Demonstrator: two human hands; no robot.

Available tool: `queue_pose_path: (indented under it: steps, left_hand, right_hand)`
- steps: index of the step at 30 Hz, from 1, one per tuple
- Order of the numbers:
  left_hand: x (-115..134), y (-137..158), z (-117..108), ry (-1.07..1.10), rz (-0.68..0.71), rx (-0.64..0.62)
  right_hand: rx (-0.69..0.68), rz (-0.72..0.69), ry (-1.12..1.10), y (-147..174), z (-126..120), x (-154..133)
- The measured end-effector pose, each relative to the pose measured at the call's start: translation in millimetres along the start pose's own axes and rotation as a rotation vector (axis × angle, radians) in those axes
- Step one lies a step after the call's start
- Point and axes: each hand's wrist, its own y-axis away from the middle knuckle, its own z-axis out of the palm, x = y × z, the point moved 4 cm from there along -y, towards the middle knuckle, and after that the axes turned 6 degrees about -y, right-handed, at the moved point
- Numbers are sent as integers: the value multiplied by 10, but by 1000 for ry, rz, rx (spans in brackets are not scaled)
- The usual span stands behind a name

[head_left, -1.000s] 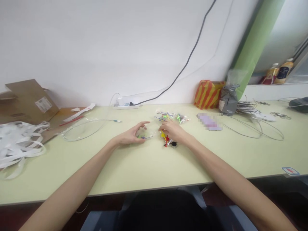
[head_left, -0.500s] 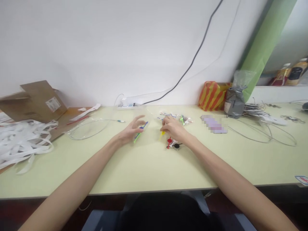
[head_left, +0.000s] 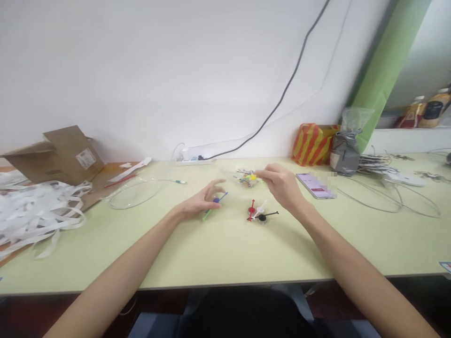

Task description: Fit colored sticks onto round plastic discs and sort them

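Yellow spinner [head_left: 252, 177] pinched in right hand [head_left: 283, 184], one blue spinner [head_left: 216, 200] gripped in left hand [head_left: 197, 203], three spinners [head_left: 260, 211] clustered on table [head_left: 197, 253]

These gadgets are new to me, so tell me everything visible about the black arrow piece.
The black arrow piece looks like plastic: a thin pointer with a round disc near its middle. It lies on the pale table, arrowhead to the right, beside the red piece and white piece; whether it touches them is unclear. Nobody is holding it.
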Motion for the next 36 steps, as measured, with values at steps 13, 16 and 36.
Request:
queue_pose_path:
  steps: [13, 16, 36]
  left_hand:
    - [354, -16, 423, -50, 108, -167]
    - [316, -26, 385, -27, 98, -139]
    - [231, -66, 386, 130, 168, -20]
  right_hand:
    - [-315, -40, -74, 133, 492, -426]
    - [-249, 37, -173, 106, 439, -407]
    - [3, 135, -473, 75, 276, -301]
